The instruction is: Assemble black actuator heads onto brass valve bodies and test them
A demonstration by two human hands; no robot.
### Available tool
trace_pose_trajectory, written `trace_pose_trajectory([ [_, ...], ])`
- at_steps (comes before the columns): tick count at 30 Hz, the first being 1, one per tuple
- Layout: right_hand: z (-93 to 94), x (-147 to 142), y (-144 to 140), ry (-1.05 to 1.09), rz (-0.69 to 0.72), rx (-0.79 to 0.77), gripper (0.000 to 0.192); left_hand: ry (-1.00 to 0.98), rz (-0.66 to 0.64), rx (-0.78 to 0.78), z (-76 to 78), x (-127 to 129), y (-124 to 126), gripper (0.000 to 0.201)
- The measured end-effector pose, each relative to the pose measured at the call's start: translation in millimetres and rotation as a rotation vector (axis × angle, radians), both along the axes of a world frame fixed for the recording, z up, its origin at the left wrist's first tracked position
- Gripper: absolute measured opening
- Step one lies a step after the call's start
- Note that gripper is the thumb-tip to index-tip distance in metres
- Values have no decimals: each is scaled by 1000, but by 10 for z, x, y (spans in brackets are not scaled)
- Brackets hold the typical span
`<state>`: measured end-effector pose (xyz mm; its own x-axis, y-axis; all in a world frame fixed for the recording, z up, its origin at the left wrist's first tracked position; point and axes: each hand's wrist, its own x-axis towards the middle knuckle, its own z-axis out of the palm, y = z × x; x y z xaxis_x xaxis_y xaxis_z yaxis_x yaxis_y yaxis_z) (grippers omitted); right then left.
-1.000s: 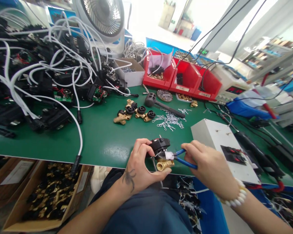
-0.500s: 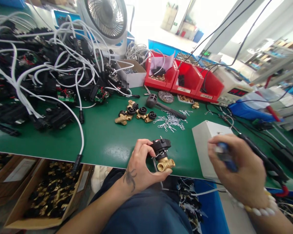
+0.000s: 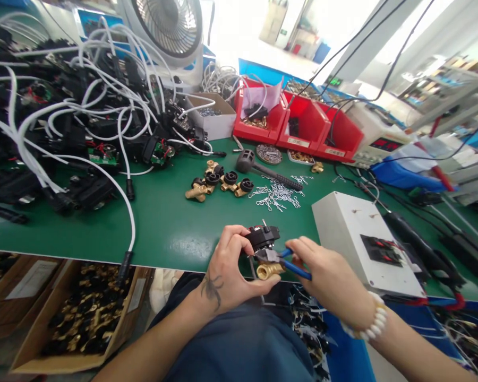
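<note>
My left hand [image 3: 233,265] grips a brass valve [image 3: 267,270] with a round black actuator body [image 3: 263,236] on top, at the bench's front edge. Blue-handled pliers [image 3: 298,269] are in my right hand [image 3: 322,273], their handles spread a little. The pliers' jaws lie across the join between brass and black part; what they touch there is too small to make out. Beyond my hands lies a heap of wire clips [image 3: 276,196]. Several brass valves with black caps [image 3: 231,181] stand to its left.
A black mallet [image 3: 269,172] lies behind the clips. Red bins [image 3: 298,124] line the back. On the left is a pile of black units with white cables [image 3: 99,111]. A grey box with terminals [image 3: 358,239] stands at right; a carton of valves [image 3: 83,313] sits below the bench.
My right hand has come left from over the grey box, bringing the pliers to the valve. My left hand keeps its hold on the valve. The view has shifted slightly.
</note>
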<state>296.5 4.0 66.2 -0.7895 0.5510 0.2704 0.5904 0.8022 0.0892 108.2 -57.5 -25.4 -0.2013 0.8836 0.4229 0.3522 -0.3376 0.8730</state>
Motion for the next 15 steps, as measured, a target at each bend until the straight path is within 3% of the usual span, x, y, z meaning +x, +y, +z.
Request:
trace_pose_trajectory([
  [4,-3,-35,-11,200,-169,-237,15,-14,-3,-19,-5,-2,-2,45],
  [8,-13,-175,20,361,-255,-692,54,-10,-8,-15,-25,-6,-4,46],
  [10,-54,-264,35,363,-236,-877,58,16,-2,11,-31,-4,-4,47],
  [15,-102,-369,51,402,-306,-989,43,128,43,82,-33,24,-6,47],
])
